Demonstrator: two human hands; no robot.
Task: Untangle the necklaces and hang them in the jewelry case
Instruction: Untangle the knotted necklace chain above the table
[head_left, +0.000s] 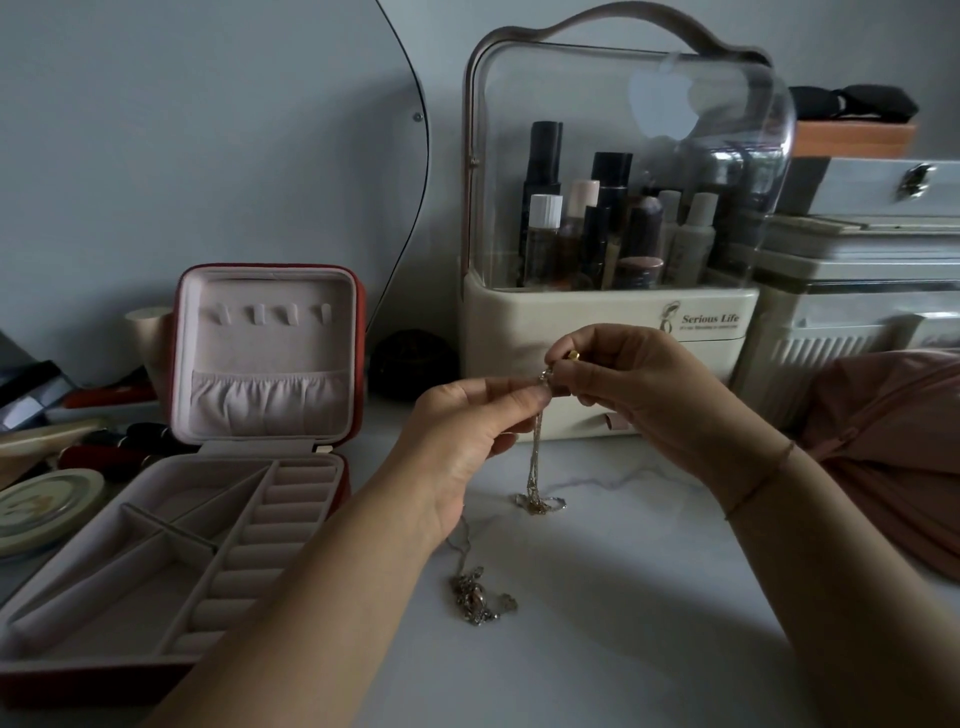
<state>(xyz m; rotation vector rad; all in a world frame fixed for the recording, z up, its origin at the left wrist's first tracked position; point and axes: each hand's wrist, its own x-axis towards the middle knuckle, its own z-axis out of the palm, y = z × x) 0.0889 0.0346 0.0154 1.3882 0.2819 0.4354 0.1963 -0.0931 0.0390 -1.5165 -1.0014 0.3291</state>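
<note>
I have both hands up over the table (649, 597), meeting near the middle of the view. The left hand (467, 431) pinches the top of a chain (536, 452) between thumb and forefinger. The right hand (639, 395), at its 2 o'clock, pinches a small gold piece (573, 356) at that same end. I take it for the clasp, but it is too small to be sure. The chain hangs straight down from the fingers, and its lower end pools on the table at 6 o'clock of the pinch.

A second clump (478, 597) lies on the table further toward 6 o'clock, with a thin strand running up from it toward the left palm. I cannot tell whether it is tied into the held chain. It looks knotted.

The case (332, 488) stands open at 9 o'clock of the hands, lid upright. The four hooks (270, 313) in the lid are bare, and I see no chain in the trays.

As I read it, the job is early. One chain is being worked at its end, nothing is hung, and the clump is yet to be sorted. After that each piece has to cross to 9 o'clock and go on a hook. The organizer (608, 332) at 12 o'clock plays no part.
</note>
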